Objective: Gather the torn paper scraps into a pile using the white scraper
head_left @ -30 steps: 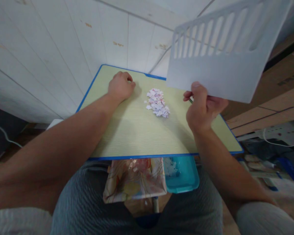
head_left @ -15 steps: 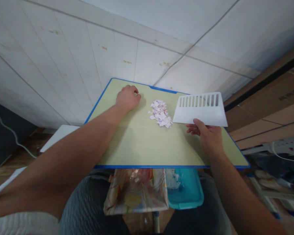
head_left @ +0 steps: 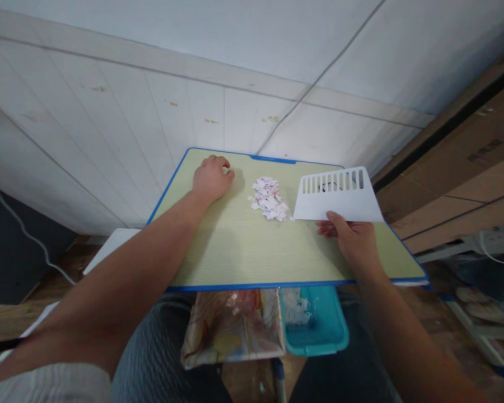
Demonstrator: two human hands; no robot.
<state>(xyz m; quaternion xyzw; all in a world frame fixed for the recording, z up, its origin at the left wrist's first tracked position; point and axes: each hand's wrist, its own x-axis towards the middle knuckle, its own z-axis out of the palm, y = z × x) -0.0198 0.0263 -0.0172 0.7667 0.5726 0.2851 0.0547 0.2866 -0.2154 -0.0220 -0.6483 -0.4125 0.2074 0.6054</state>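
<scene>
A loose pile of small white paper scraps [head_left: 269,198], some with pinkish marks, lies on a pale yellow folding table [head_left: 243,246] with a blue edge. My right hand [head_left: 350,235] grips a white slotted panel [head_left: 336,204] by its near edge, thumb on top and fingers underneath. The panel has a row of slots along its far side. Its near left corner is beside the pile, with a stray scrap [head_left: 292,219] there. Left of the pile, my left hand [head_left: 212,178] rests on the tabletop, fingers loosely curled and thumb apart, with nothing visible in it.
Below the near table edge, a patterned fabric-lined bin [head_left: 235,352] and a turquoise plastic tub [head_left: 319,336] holding white scraps sit between my legs. A white panelled wall [head_left: 205,101] with a cable stands behind the table. Cardboard boxes [head_left: 466,151] are at right.
The view has shifted, with the table lower in the picture. Relative to the pile, the slotted panel has drawn slightly right, and a scrap now shows at its corner. My left hand stays in place.
</scene>
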